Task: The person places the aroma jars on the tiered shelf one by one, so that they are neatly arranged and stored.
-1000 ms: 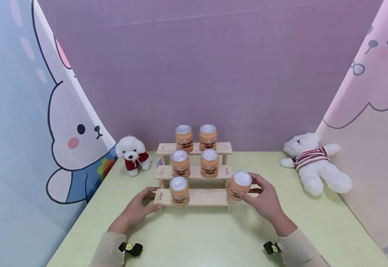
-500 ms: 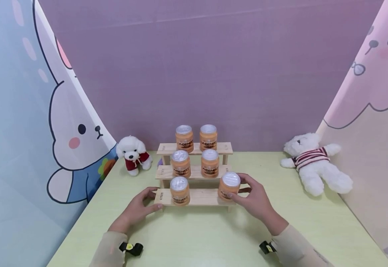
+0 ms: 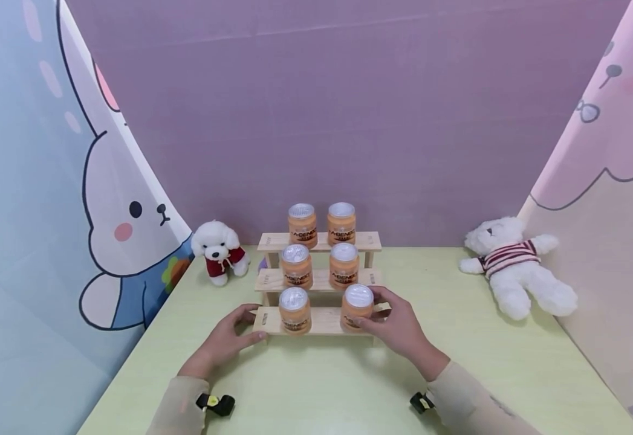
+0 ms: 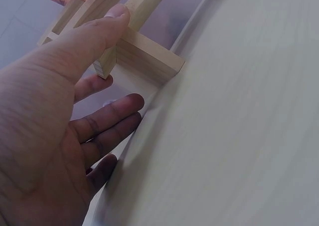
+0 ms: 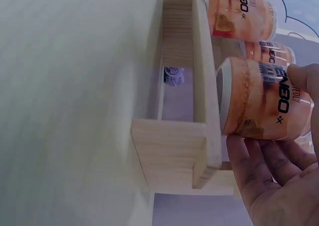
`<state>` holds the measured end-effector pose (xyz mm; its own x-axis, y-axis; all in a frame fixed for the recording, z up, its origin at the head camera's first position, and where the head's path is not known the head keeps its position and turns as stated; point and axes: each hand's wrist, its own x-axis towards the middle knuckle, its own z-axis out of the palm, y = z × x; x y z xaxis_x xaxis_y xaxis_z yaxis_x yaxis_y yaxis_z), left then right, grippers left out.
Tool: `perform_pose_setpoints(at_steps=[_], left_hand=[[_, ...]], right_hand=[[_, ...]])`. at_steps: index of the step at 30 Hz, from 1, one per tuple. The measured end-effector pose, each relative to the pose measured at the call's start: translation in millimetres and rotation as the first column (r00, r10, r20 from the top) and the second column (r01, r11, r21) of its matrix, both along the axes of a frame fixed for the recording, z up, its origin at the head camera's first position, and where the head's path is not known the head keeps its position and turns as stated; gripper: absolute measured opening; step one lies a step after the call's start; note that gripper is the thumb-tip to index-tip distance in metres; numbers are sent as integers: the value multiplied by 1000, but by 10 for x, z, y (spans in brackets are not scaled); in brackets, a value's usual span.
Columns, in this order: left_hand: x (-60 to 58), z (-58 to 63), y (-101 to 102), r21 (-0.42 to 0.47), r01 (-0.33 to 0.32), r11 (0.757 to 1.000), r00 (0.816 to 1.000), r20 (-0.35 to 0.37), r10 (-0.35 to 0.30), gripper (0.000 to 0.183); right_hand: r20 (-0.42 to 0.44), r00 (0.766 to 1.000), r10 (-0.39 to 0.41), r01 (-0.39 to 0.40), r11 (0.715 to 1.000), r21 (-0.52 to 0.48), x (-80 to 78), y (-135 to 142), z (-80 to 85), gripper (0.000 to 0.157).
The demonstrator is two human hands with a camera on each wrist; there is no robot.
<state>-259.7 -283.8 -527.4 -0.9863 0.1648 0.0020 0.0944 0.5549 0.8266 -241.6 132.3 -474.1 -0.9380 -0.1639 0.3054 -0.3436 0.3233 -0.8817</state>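
A three-step wooden display stand (image 3: 324, 320) bears orange cans with silver lids, two on each upper step. On the bottom step, one can (image 3: 295, 314) stands towards the left. My right hand (image 3: 403, 326) grips another orange can (image 3: 357, 308) by its right side, over the right part of that step. In the right wrist view this can (image 5: 259, 101) has its base at the plank, with thumb and fingers around it; whether it bears on the plank I cannot tell. My left hand (image 3: 223, 338) pinches the bottom step's left end between thumb (image 4: 117, 16) and index finger.
A white toy dog (image 3: 215, 248) in a red top sits left of the stand on the pale table (image 3: 316, 386). A white teddy bear (image 3: 517, 266) in a striped sweater lies to the right. Behind rises a purple backdrop (image 3: 349, 121).
My right hand has moved left with its can, from the bottom step's right end further in over the plank. The left hand has kept its place at the stand.
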Motion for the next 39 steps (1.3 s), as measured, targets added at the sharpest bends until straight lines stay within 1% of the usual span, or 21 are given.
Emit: perform_pose_setpoints(at_steps=[11, 13, 18, 20, 23, 27, 33, 39], left_hand=[[-1, 25, 11, 8, 15, 1000, 1000, -4, -15, 67], [2, 29, 16, 10, 14, 1000, 1000, -5, -14, 67], [2, 39, 24, 10, 13, 1000, 1000, -3, -13, 67], [-2, 36, 21, 13, 15, 1000, 1000, -6, -14, 66], [0, 27, 20, 12, 13, 1000, 1000, -8, -13, 66], [1, 13, 14, 10, 9, 1000, 1000, 2, -9, 67], [13, 23, 15, 8, 9, 1000, 1000, -2, -9, 67], [19, 31, 15, 8, 6, 1000, 1000, -5, -6, 69]], right_hand=[[26, 1000, 2, -1, 999, -43, -26, -111, -15, 62], [43, 999, -3, 5, 999, -44, 17, -143, 56, 62], [56, 998, -13, 16, 999, -50, 14, -169, 36, 62], [53, 998, -17, 20, 998, -65, -25, -164, -57, 62], [72, 997, -24, 29, 996, -79, -9, -186, -72, 61], [79, 997, -14, 21, 996, -87, 6, -195, -103, 61], [52, 999, 17, -12, 996, -90, 8, -197, -107, 61], [72, 997, 25, -19, 997, -77, 4, -205, -88, 61]])
